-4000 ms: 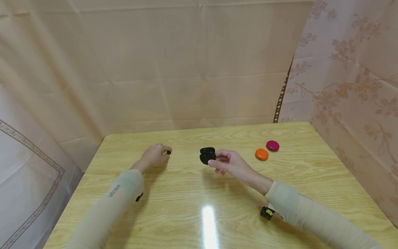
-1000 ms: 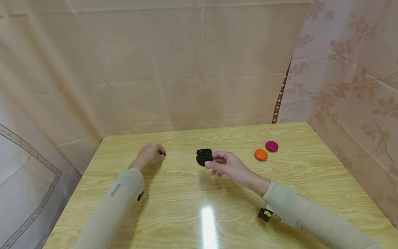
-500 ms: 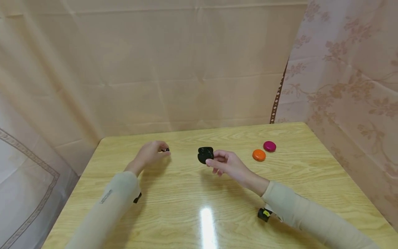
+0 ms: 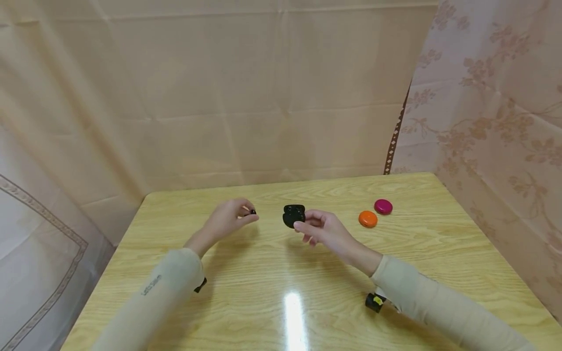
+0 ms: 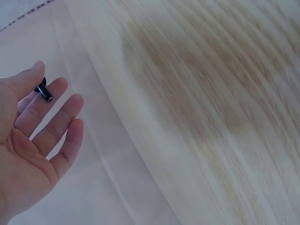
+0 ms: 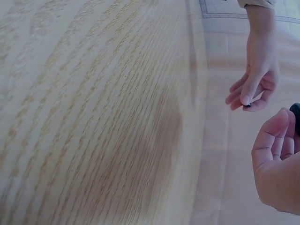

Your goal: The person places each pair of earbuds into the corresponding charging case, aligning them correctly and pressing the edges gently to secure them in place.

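Between thumb and index finger, my left hand (image 4: pixel 228 219) pinches a small black earbud (image 5: pixel 44 91), its stem sticking out in the left wrist view. My right hand (image 4: pixel 327 231) holds a black earbud charging case (image 4: pixel 293 216) by its right side, above the table. The case's lid is raised; what lies inside is too dark to tell. A short gap separates the left fingertips from the case. In the right wrist view only an edge of the case (image 6: pixel 295 117) shows, with the left hand (image 6: pixel 260 70) beyond it.
An orange round disc (image 4: pixel 368 219) and a magenta round disc (image 4: pixel 383 206) lie on the wooden table (image 4: pixel 254 287), right of the right hand. Behind the table hangs a beige curtain (image 4: pixel 263 97); a floral curtain (image 4: pixel 496 122) hangs at the right.
My left hand has moved right with the earbud, toward the case, its fingers more spread than before. The right hand and the open case have stayed nearly in place.
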`<state>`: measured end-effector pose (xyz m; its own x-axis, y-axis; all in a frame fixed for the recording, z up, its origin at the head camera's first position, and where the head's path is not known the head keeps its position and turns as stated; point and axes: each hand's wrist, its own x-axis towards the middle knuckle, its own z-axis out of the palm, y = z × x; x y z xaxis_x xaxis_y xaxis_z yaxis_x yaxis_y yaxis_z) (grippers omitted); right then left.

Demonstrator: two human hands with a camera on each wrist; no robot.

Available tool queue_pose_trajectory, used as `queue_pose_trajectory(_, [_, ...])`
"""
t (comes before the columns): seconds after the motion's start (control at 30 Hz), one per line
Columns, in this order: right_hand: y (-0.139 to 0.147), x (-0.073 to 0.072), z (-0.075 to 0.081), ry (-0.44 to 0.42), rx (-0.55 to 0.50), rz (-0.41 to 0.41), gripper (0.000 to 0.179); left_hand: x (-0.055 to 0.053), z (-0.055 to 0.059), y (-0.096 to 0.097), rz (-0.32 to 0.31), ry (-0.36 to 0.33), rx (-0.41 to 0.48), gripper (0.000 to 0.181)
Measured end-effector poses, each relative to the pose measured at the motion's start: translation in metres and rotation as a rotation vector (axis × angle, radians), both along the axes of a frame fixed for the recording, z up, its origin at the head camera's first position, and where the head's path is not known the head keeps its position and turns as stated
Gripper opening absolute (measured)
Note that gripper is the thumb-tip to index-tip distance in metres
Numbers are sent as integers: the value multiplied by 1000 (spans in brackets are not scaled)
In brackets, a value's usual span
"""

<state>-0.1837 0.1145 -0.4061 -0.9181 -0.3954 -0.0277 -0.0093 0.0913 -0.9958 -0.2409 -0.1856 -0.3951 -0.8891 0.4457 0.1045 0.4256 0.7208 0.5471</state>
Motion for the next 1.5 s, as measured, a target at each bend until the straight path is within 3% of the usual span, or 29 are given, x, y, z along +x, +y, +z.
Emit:
queue_pose_trajectory(0.6, [0,0,6,9,-27,-16,31,30,23,19,-73,16,144,23])
queue_pose_trajectory(1.0, [10,-1,4,21,18,-11,30,38,23,27,-136,41,198,19])
queue_pose_trajectory(1.3, [14,-4,2,10,28,9,36,47,23,26,-143,32,211,22])
queue_pose_trajectory(1.5, [5,-6,0,29,55,54,38,52,19,19,-122,83,203,21])
